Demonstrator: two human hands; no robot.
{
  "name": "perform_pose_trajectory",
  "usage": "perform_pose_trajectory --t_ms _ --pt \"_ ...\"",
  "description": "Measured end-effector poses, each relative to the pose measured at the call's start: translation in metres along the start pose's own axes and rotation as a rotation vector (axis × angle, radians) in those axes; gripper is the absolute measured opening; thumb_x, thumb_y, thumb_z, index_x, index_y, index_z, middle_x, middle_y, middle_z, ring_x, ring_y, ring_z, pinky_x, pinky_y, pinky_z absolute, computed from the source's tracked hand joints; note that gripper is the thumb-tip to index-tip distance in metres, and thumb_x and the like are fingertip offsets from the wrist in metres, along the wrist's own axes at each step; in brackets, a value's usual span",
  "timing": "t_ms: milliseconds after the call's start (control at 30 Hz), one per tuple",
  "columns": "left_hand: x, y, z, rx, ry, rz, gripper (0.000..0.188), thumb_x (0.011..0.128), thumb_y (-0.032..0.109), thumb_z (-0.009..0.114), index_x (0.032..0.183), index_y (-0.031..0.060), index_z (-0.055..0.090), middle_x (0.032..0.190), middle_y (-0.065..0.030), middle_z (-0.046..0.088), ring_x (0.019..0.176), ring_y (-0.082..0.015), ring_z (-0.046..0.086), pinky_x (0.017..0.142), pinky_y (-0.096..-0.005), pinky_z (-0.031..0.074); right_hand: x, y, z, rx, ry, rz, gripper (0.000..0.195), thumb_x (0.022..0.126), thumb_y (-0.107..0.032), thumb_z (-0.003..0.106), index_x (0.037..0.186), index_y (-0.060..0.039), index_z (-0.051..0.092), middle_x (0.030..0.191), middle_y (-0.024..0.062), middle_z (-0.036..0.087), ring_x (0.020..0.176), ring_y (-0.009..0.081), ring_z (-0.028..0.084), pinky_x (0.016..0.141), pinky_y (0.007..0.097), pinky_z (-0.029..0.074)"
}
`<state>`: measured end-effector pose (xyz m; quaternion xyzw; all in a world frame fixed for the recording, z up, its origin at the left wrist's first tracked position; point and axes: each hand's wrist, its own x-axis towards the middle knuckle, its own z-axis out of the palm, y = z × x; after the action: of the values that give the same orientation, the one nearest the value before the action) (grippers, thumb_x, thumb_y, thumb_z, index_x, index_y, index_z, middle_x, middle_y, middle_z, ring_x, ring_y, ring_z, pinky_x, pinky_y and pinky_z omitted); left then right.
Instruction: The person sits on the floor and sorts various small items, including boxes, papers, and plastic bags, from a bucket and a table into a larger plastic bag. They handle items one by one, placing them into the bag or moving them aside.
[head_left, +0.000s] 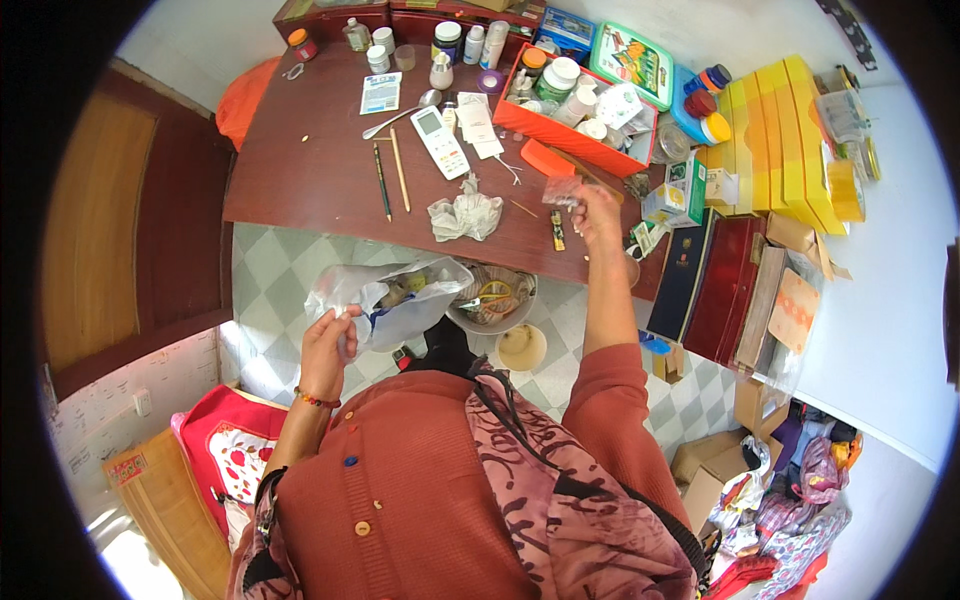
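Observation:
My left hand (330, 337) grips the rim of a translucent plastic bag (420, 322), whose mouth gapes over the floor and shows mixed small contents. Above the table's right part, my right hand (598, 214) pinches a small clear plastic packet (561, 190). Just left of that hand lies a small black-and-gold tube or lighter (557, 229). A crumpled white tissue or bag (465, 214) rests near the table's front edge. Between it and my right hand is a thin wooden stick (524, 208). An orange-red comb-like object (547, 158) lies behind the packet.
On the dark red table (300, 180) are a white remote control (440, 142), two pencils (400, 169) and a spoon (401, 115). A red box of bottles (574, 142) stands behind. Yellow boxes (780, 150) line the right. Below, a basin (491, 319) holds yellow-handled scissors (495, 295).

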<state>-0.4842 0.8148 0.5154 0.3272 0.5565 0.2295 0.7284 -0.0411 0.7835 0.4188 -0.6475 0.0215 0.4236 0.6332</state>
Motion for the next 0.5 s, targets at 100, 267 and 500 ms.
perform_pose_trajectory --t_ms 100,267,500 --pt "0.003 -0.001 0.001 0.008 -0.012 -0.004 0.020 0.090 0.016 0.053 0.101 0.0009 0.061 0.067 0.0026 0.050 0.055 -0.0065 0.044 0.051 -0.0203 0.033 0.007 -0.035 -0.005 0.095 0.001 -0.318 0.012 0.076 -0.003 0.065 0.082 -0.0085 0.056 0.064 -0.0022 0.054 0.050 0.0052 0.048 0.041 0.0191 0.037" --pt "0.009 -0.006 0.004 0.011 -0.048 -0.008 0.018 0.090 0.015 0.053 0.100 0.0021 0.061 0.066 0.0028 0.049 0.054 -0.0065 0.045 0.051 -0.0192 0.034 0.023 -0.061 -0.003 -0.011 0.112 -0.408 0.013 0.081 -0.012 0.064 0.091 -0.0047 0.060 0.073 -0.0003 0.058 0.060 0.0062 0.053 0.048 0.0190 0.041" --pt "0.009 -0.006 0.000 0.015 -0.002 -0.007 0.020 0.090 0.016 0.054 0.100 0.0002 0.062 0.067 0.0022 0.050 0.054 -0.0066 0.043 0.051 -0.0204 0.032 0.031 0.001 -0.055 -0.531 0.136 -0.216 0.010 0.080 -0.014 0.061 0.082 -0.0046 0.064 0.066 0.0010 0.060 0.051 0.0061 0.050 0.041 0.0192 0.036"
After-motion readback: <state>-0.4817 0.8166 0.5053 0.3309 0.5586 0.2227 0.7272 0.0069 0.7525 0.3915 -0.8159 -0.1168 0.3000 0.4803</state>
